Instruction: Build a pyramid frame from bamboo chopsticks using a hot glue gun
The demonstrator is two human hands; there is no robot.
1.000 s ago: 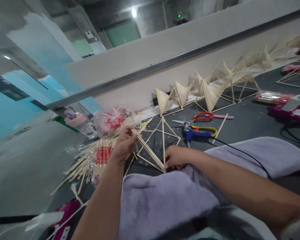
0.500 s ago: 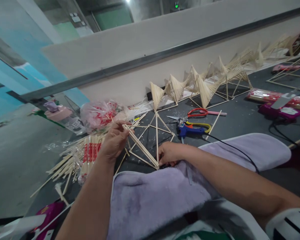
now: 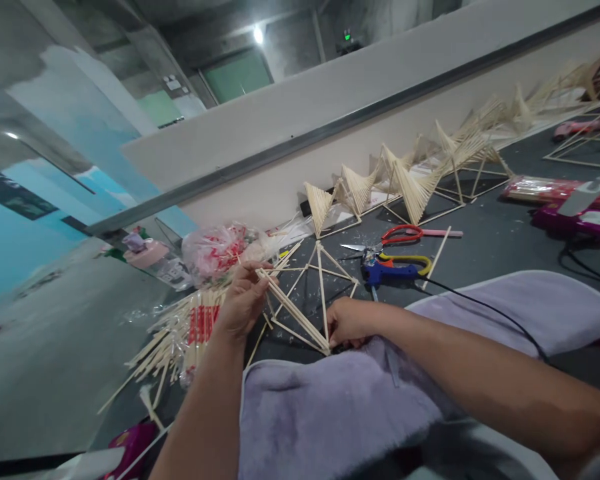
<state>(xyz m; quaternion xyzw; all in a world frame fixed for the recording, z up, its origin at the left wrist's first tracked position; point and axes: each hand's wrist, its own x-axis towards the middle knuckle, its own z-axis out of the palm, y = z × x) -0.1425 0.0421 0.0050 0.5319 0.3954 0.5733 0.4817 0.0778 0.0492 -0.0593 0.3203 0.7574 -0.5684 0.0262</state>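
In front of me on the dark table stands a frame of thin wooden sticks, with several sticks laid side by side along its near left edge. My left hand pinches the upper left end of those sticks between thumb and fingers. At the frame's near bottom corner, my right hand is closed, its fingertips gripping the stick joint there and partly hidden. A blue glue gun with a black cord lies just beyond my right hand. Behind it rest red-handled scissors.
Finished twisted stick models line the wall at the back. Loose sticks and a red-banded stick bundle lie left, near a plastic bag and a bottle. A lilac plush cloth covers the near edge.
The whole view has shifted, so everything appears slightly lower and further right. Both hands keep the same hold on the stick frame, with no clear movement of their own.
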